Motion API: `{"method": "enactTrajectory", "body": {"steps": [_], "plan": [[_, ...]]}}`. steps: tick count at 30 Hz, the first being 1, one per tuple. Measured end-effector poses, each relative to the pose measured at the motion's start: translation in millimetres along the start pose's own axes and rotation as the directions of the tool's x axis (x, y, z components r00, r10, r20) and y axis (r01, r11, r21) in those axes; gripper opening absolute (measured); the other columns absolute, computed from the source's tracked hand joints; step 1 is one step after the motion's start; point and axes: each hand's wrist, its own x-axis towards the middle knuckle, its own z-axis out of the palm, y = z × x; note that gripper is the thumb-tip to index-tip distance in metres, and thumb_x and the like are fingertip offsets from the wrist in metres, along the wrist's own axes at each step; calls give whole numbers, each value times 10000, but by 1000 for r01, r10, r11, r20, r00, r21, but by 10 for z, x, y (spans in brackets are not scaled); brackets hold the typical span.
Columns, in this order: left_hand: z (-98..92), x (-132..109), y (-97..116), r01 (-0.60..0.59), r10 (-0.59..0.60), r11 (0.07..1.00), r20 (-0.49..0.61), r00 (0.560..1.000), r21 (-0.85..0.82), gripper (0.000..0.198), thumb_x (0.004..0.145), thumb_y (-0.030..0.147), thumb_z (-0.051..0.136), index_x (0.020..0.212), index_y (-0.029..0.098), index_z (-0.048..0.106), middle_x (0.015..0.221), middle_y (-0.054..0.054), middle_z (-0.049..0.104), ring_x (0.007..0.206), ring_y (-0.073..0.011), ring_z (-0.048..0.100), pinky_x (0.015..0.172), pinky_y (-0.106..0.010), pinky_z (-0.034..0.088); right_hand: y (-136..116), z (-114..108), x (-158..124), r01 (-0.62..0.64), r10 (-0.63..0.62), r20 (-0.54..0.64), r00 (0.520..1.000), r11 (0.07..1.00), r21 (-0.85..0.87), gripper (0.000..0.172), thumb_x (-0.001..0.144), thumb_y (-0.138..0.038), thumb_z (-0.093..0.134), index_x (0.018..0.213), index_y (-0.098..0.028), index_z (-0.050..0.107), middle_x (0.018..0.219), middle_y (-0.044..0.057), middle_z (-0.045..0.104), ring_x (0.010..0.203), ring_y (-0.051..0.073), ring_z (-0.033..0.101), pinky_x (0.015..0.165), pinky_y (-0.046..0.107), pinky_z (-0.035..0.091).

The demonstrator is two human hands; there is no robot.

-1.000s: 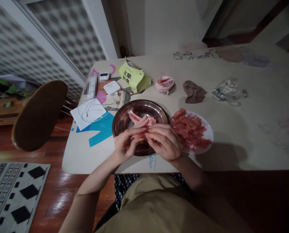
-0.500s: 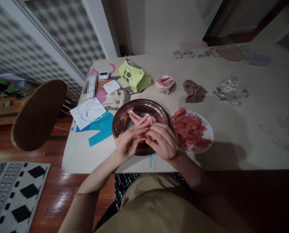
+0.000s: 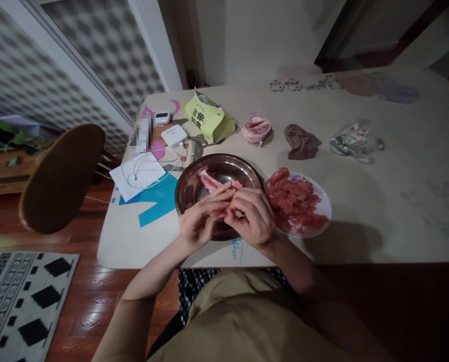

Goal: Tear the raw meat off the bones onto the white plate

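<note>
Over a steel bowl [image 3: 183, 173], my left hand [image 3: 204, 216] and my right hand [image 3: 252, 213] meet with fingertips close together. Both are closed on a piece of raw meat [image 3: 236, 185], of which only small pink parts show between and beyond the fingers. Another strip of pale, fatty meat [image 3: 209, 179] lies in the bowl behind my left hand. To the right of the bowl, a white plate [image 3: 325, 201] carries a heap of raw red meat pieces [image 3: 294, 198]. My right wrist is beside the plate's left edge.
Behind the bowl lie a crumpled pink bundle [image 3: 255, 130], a brown cloth [image 3: 303, 142] and a yellow-green packet [image 3: 211, 118]. A glass mug [image 3: 354, 141] rests farther right. White devices, a cable and a paper sheet [image 3: 137, 176] occupy the left side. A wooden chair [image 3: 61, 178] stands beyond the table's left edge.
My right hand's fingers have curled in more tightly and shifted slightly. My left hand stays almost in place, and the bowl and plate look the same.
</note>
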Motion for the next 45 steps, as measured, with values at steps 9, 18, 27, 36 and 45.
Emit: {"method": "enactTrajectory", "body": {"steps": [9, 18, 27, 36, 45], "plan": [[-23, 1, 25, 91, -91, 996, -26, 995, -22, 334, 1002, 85, 605, 1302, 216, 669, 1366, -102, 737, 1383, -275, 644, 1193, -556, 545, 14, -25, -1, -54, 52, 25, 998, 993, 103, 85, 990, -143, 615, 1061, -187, 629, 975, 74, 717, 953, 198, 712, 897, 369, 645], [-45, -18, 29, 125, -118, 985, -61, 991, 120, 424, 979, 110, 668, 1388, 222, 651, 1411, -95, 713, 1325, -221, 689, 1112, -358, 613, 21, -91, -8, 43, -43, 56, 997, 999, 0, 336, 952, -86, 692, 1278, -166, 699, 1062, 86, 788, 1058, 203, 751, 937, 347, 672], [-29, -5, 64, 143, -139, 963, -37, 990, 227, 519, 969, 66, 656, 1462, 223, 615, 1458, -81, 681, 1271, -177, 718, 1090, -280, 610, 61, -118, -5, 142, -124, 134, 983, 980, -137, 131, 1022, -167, 633, 1087, -156, 746, 1037, 63, 812, 1050, 188, 763, 988, 370, 669], [5, 12, 75, 106, -103, 982, -25, 994, 157, 468, 986, 97, 637, 1437, 221, 629, 1402, -99, 717, 1284, -212, 715, 1120, -365, 608, 101, -78, -26, 197, -188, 97, 977, 976, -97, 133, 992, -171, 676, 1092, -104, 733, 1016, 115, 799, 1061, 225, 765, 996, 390, 675], [-20, 1, 43, 146, -134, 982, -103, 986, 120, 433, 994, 111, 630, 1409, 232, 645, 1397, -91, 722, 1299, -199, 705, 1095, -327, 616, 58, -53, -1, 30, -34, 76, 997, 998, 51, 243, 960, -81, 686, 1197, -127, 715, 1077, 99, 788, 1082, 205, 745, 1031, 407, 657]]}}
